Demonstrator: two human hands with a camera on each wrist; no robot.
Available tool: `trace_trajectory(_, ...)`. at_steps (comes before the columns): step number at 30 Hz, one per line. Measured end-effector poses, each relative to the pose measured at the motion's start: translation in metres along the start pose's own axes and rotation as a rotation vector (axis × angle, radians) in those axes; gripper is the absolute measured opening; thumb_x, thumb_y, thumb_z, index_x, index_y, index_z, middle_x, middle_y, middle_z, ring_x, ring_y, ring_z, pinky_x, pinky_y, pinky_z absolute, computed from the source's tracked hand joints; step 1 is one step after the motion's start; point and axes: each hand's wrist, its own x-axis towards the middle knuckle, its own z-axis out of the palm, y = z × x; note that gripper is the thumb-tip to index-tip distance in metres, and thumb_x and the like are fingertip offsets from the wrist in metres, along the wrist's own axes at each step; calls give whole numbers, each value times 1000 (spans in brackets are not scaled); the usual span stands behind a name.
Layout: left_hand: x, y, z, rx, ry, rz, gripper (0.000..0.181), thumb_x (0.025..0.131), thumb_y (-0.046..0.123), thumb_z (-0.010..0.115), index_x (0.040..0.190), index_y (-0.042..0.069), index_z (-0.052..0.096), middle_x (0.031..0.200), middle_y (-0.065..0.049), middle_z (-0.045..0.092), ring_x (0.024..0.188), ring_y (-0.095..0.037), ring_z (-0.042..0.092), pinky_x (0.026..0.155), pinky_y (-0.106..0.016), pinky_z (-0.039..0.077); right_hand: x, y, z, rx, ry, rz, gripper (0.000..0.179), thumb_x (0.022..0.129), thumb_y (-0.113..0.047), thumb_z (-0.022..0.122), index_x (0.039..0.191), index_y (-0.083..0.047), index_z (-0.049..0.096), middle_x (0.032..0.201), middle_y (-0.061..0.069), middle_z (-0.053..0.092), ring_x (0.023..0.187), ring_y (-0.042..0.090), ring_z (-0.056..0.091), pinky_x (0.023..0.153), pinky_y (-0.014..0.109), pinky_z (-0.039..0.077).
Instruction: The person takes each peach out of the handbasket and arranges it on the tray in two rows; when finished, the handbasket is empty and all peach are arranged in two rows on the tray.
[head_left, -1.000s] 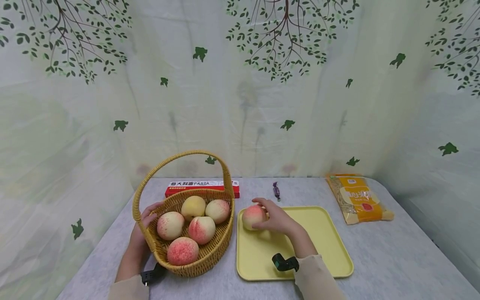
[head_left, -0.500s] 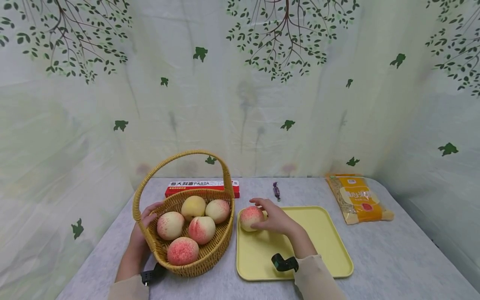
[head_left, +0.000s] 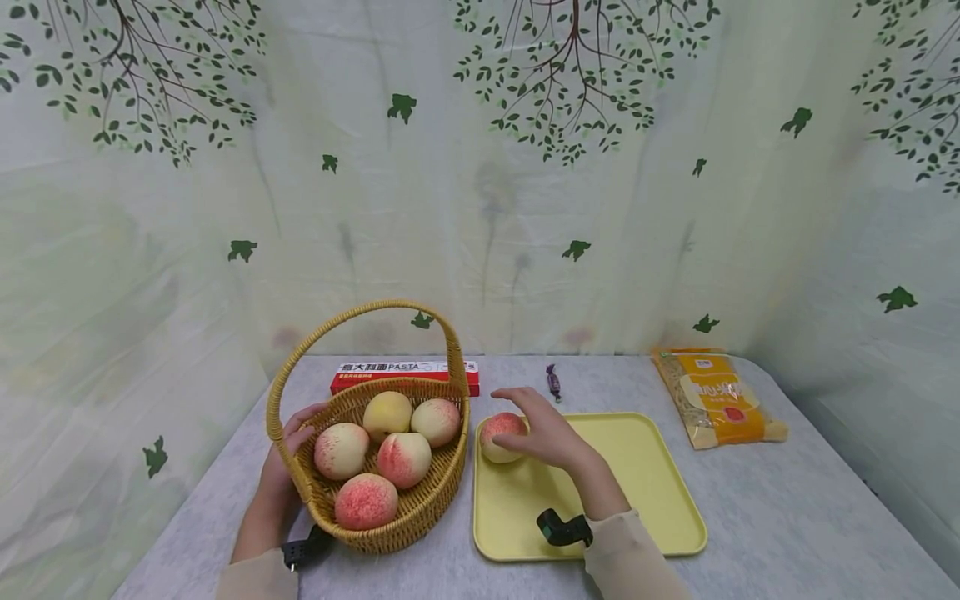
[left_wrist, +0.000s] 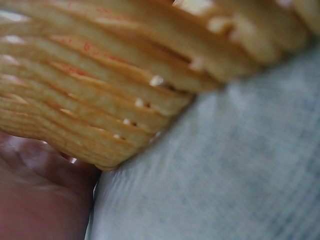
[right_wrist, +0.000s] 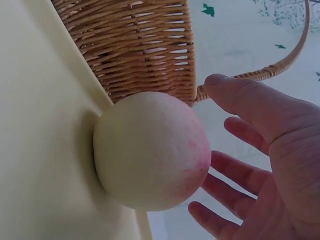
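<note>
In the head view, a wicker basket (head_left: 438, 500) with a tall arched handle holds several pink-and-cream peaches (head_left: 365, 502). My left hand (head_left: 288, 446) rests against its left side near the foot of the handle. The left wrist view shows the palm (left_wrist: 40, 195) close by the woven wall (left_wrist: 100, 75). A single peach (head_left: 501, 435) sits at the far left corner of a yellow tray (head_left: 592, 500). Beside it, my right hand (head_left: 551, 433) is spread with thumb and fingers apart. In the right wrist view, the fingers (right_wrist: 235, 172) stand just off the peach (right_wrist: 150, 155).
Behind the basket lies a red-and-white pasta box (head_left: 405, 375). A purple wrapped candy (head_left: 553, 383) is beyond the tray. To the right lies an orange-labelled bag of grain (head_left: 716, 396). A leaf-printed curtain (head_left: 480, 208) encloses the table.
The peach on the tray has shifted slightly left into the corner. My right hand has opened away from it, its fingers spreading and lifting. The left hand and basket have stayed in place.
</note>
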Motion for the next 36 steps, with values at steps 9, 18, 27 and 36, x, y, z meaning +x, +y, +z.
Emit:
trace_trajectory(9,0,2,2,16,11,-32,43,107,32,39,149,21,38,132,14,50,116,3,55,92,-15,48,3,-15,8,-41,29,-33,58,87,-24,77,140,-20,54,142,4,54,135,25,48,111,51,41)
trace_trajectory(18,1,-2,3,-24,-15,14,41,108,28,38,148,19,39,131,14,53,117,1,56,93,-16,48,4,-31,19,-94,22,-118,55,88,-23,76,138,-16,56,139,5,56,132,25,50,110,48,42)
trace_trajectory(27,0,3,3,-22,-5,1,39,108,27,38,147,20,41,131,14,53,119,0,54,93,-15,47,5,-42,30,-34,118,-270,38,94,-19,69,131,-11,61,128,6,63,114,23,61,96,41,52)
trace_trajectory(36,-2,4,2,-10,7,-17,41,107,28,41,148,21,40,131,14,54,114,3,57,92,-15,48,5,-63,44,103,7,-325,39,94,-14,69,132,-10,59,126,8,64,108,27,66,95,41,54)
